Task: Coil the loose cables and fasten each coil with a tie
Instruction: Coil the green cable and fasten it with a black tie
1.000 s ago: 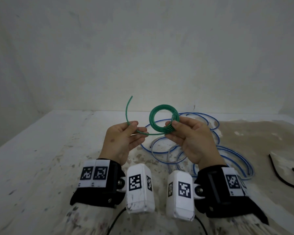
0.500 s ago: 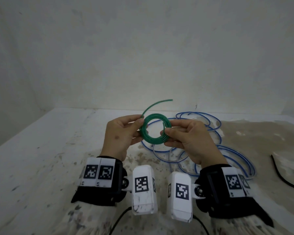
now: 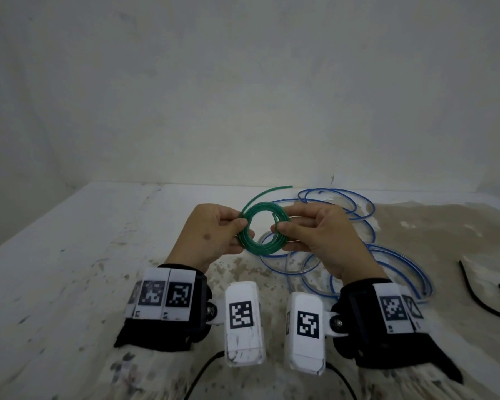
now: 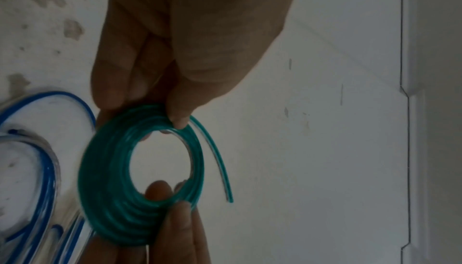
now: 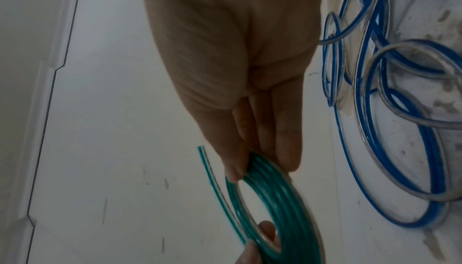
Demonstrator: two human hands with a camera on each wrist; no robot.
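Observation:
A small green cable coil (image 3: 260,247) is held in the air above the table, between both hands. My left hand (image 3: 214,238) pinches its left side with thumb and fingers; my right hand (image 3: 315,235) pinches its right side. A short free green end (image 3: 267,193) curves up and to the right from the coil. The left wrist view shows the coil (image 4: 110,189) with my thumb on its rim and the free end (image 4: 220,167) arcing beside it. In the right wrist view the coil (image 5: 282,205) is seen edge-on under my fingertips.
A loose blue-and-clear cable (image 3: 358,226) lies in wide loops on the stained white table (image 3: 70,255), behind and right of my hands. Thin black ties (image 3: 485,301) lie at the right edge. A white wall rises close behind.
The left hand moved right and wound the free green length onto the coil; the free end went from pointing up on the left to a short arc over the coil's top.

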